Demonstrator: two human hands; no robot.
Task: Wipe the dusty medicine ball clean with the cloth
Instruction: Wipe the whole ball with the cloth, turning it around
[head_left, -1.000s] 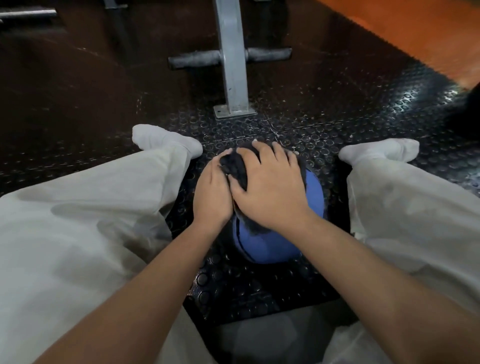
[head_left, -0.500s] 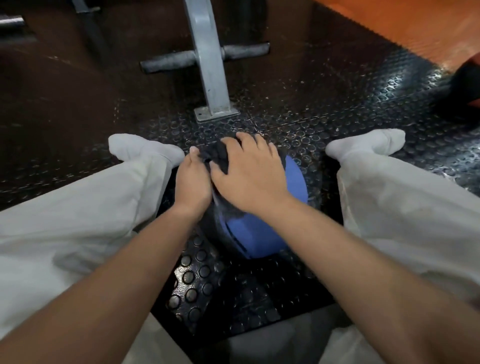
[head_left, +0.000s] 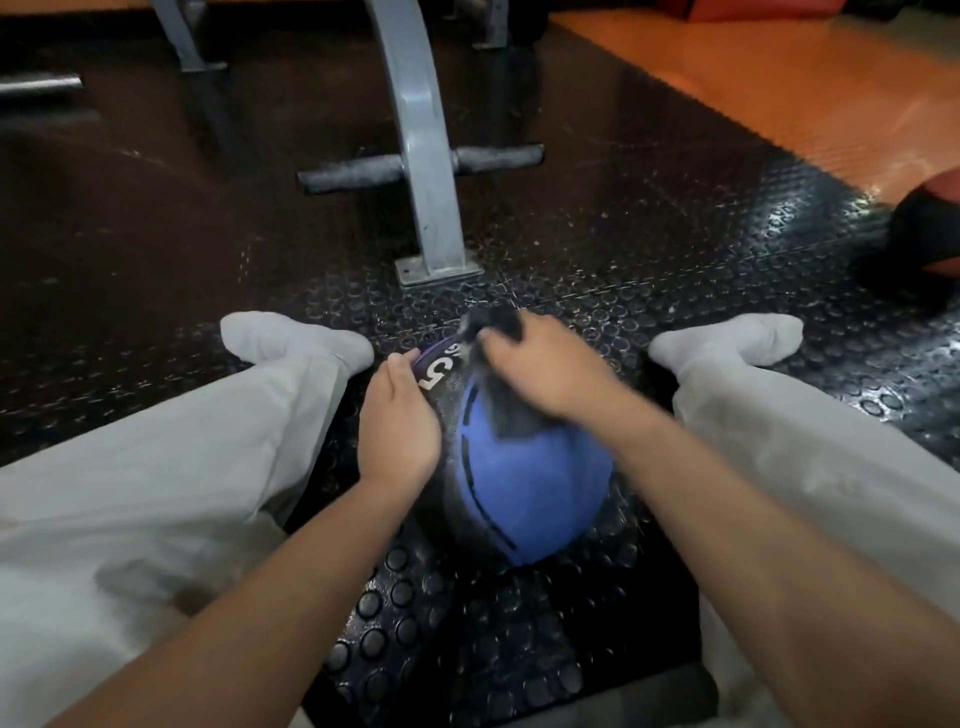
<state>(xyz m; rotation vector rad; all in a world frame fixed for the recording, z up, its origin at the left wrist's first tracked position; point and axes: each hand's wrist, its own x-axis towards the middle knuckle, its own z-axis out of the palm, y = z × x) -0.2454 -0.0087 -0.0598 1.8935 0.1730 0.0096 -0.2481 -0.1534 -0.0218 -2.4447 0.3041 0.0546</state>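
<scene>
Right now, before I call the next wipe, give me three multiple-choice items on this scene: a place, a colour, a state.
1. Where is the round blue-and-black medicine ball? A) on a table B) on the studded black rubber mat, between the person's legs C) on a shelf
2. What colour is the crumpled cloth? A) dark grey B) white C) yellow
3. What is the right hand doing? A) lying flat on the mat B) hanging empty C) gripping the cloth atop the ball
Key: 1 B, white trouser legs flank it on the mat; 2 A, it reads dark against the blue; 3 C, it curls round the cloth.
</scene>
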